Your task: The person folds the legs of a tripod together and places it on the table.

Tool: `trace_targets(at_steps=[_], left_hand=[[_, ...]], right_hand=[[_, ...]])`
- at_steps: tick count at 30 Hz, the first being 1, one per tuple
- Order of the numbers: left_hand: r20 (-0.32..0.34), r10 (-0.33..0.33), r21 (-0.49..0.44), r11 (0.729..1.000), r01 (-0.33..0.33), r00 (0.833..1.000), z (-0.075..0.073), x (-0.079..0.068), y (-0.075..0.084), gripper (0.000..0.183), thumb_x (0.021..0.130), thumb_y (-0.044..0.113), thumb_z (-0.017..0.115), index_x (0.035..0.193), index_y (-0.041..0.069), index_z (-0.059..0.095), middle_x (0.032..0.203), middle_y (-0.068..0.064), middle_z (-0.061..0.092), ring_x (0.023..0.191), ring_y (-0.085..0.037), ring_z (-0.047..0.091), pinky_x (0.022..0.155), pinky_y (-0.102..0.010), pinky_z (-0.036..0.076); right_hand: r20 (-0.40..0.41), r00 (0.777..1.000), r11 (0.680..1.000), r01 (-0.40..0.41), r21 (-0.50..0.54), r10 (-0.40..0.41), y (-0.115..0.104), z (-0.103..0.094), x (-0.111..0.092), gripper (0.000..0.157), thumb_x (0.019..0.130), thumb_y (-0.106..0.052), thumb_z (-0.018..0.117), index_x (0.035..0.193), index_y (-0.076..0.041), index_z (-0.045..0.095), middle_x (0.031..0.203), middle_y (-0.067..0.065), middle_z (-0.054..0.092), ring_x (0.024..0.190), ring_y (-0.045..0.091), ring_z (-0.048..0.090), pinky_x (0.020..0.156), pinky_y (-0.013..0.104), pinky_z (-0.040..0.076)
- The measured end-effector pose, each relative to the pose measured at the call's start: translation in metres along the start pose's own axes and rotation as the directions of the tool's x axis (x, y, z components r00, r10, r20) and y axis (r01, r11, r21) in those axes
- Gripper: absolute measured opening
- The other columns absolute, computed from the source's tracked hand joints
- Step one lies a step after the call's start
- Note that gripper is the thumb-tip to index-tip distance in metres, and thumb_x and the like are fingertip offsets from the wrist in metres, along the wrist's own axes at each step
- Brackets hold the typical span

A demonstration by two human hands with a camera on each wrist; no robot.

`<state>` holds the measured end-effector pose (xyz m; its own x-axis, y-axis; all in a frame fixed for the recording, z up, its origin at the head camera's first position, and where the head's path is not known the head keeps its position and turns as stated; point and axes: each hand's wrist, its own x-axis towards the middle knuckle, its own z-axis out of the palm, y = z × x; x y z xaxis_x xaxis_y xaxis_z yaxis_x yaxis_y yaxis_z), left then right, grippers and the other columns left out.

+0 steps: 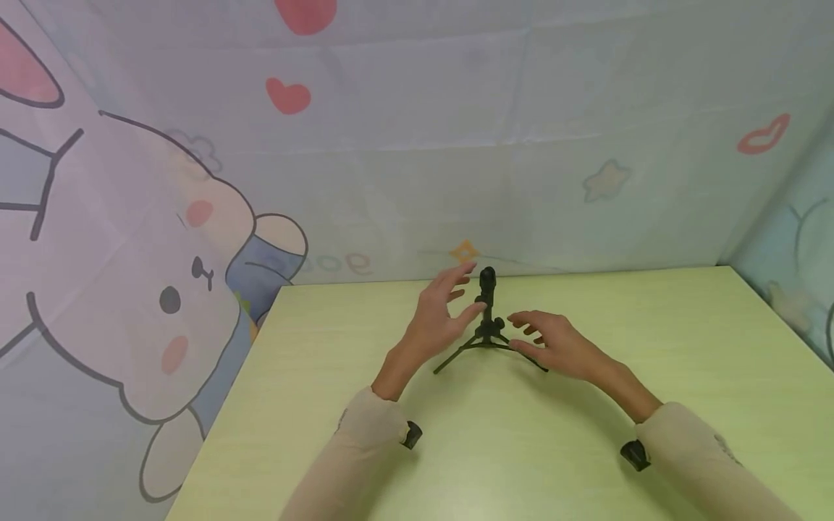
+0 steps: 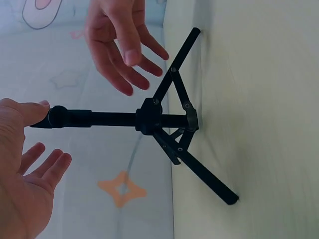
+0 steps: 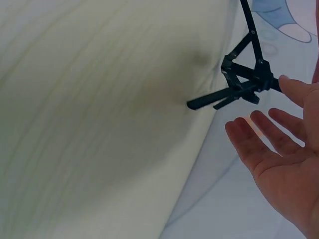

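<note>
A small black tripod stand [image 1: 487, 310] stands upright with its legs spread on the pale yellow-green table [image 1: 521, 449]. To its left is my left hand [image 1: 438, 318], fingers loosely bent and apart, the thumb tip overlapping the post in the head view. In the left wrist view the post [image 2: 112, 118] runs sideways, with that thumb near its top end. My right hand [image 1: 554, 344] is at the stand's right, lower down, its fingers relaxed and spread beside the hub [image 2: 148, 117]. The right wrist view shows the right palm [image 3: 284, 174] facing the stand, nothing gripped in it.
Behind the table hangs a pale cloth [image 1: 417, 181] printed with hearts and stars. A large cartoon rabbit print [image 1: 130, 275] covers the cloth at the left. Another cloth panel [image 1: 808, 217] borders the right side. Dark cameras [image 1: 635, 454] sit at both wrists.
</note>
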<state>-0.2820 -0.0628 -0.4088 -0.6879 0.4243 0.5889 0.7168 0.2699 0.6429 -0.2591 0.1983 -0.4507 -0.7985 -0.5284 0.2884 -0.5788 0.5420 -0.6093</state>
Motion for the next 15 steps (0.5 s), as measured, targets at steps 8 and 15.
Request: trace_targets(at_steps=[8,15], left_hand=[[0.000,0.060,-0.006,0.998,-0.060,0.998,0.009,0.009,-0.004,0.062,0.095,0.001,0.075,0.151,0.002,0.049,0.144,-0.019,0.053,0.126,-0.034,0.059,0.103,-0.024,0.053],[0.007,0.080,0.010,0.997,-0.080,0.997,0.013,0.010,-0.004,0.061,0.095,-0.002,0.074,0.150,0.000,0.049,0.144,-0.019,0.054,0.126,-0.032,0.059,0.101,-0.023,0.054]], right_hand=[[0.017,1.000,0.998,0.013,-0.067,-0.012,0.009,0.013,0.008,0.023,0.099,-0.005,0.070,0.120,0.005,0.070,0.110,0.016,0.073,0.088,0.025,0.073,0.074,0.034,0.063],[0.010,1.000,0.997,0.008,-0.082,-0.007,0.008,0.019,0.010,0.009,0.096,0.001,0.071,0.104,0.001,0.076,0.097,0.008,0.076,0.080,0.018,0.072,0.068,0.030,0.061]])
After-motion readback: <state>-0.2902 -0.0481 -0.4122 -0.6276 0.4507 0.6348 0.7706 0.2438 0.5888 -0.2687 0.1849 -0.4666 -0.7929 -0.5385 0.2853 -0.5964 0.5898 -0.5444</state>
